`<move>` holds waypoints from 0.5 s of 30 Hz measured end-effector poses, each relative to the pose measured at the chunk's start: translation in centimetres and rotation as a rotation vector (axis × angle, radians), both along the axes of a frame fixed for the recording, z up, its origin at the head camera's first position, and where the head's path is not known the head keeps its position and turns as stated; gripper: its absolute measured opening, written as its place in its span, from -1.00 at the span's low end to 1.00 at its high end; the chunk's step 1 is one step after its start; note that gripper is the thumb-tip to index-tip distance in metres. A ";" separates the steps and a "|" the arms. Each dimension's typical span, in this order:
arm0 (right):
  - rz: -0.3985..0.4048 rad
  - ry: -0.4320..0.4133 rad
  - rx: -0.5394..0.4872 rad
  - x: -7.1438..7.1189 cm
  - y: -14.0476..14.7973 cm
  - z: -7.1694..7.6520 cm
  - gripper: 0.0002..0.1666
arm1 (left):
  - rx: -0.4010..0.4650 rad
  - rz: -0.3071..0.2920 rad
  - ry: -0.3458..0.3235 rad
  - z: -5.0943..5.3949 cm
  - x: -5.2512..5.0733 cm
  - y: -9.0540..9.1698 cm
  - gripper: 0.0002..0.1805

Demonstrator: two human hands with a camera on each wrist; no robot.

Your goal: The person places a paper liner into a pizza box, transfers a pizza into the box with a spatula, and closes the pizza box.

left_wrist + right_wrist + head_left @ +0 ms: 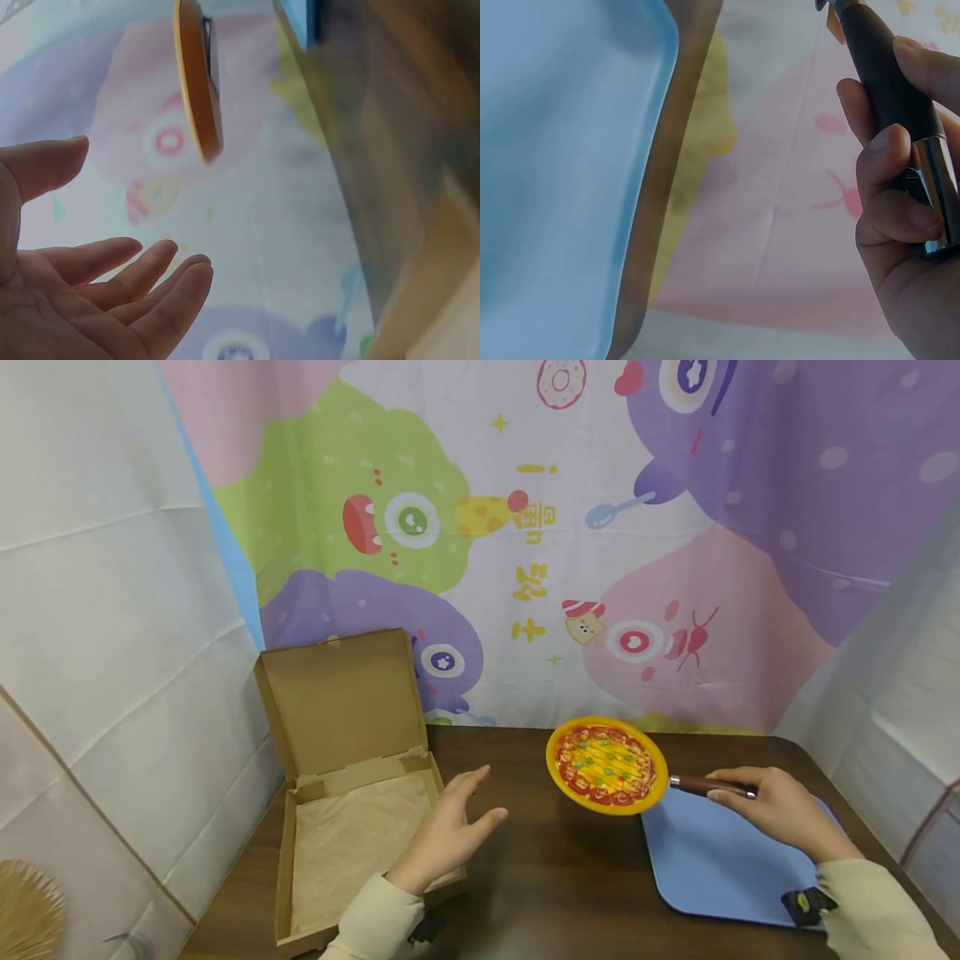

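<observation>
The right hand (780,802) grips the dark handle (708,787) of a server; in the right wrist view its fingers curl round the handle (889,82). At the handle's far end a yellow-rimmed round pizza (606,766) is held up, tilted toward the head camera. In the left wrist view the pizza's orange edge (196,82) shows side-on. The left hand (450,831), fingers spread and holding nothing, hovers over the right side of an open cardboard box (341,702) lined with brown paper (352,835). Its palm (97,300) fills the lower left of its wrist view.
A light blue tray (727,860) lies on the dark wooden table (547,893) beneath the right hand. Behind the table hangs a cartoon-printed cloth (525,677), with pale cloth walls (112,610) at the sides. A straw-coloured round object (26,910) is at the lower left.
</observation>
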State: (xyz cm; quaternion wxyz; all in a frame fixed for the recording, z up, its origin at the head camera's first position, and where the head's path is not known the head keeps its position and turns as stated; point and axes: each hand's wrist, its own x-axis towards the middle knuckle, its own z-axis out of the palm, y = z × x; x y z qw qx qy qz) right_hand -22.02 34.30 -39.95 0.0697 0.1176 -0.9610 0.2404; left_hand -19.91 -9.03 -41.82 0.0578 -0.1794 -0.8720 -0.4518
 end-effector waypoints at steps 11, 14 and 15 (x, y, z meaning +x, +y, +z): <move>0.072 -0.026 -0.046 -1.8 -4.2 0.4 -0.50 | -0.049 0.140 -0.054 -0.2 0.7 -8.6 -0.19; 0.094 -0.027 -0.052 -2.3 -5.2 0.3 -0.50 | -0.069 0.155 -0.076 -0.2 1.1 -11.0 -0.16; 0.102 -0.028 -0.057 -2.4 -5.5 0.3 -0.51 | -0.082 0.163 -0.080 -0.2 1.2 -11.8 -0.15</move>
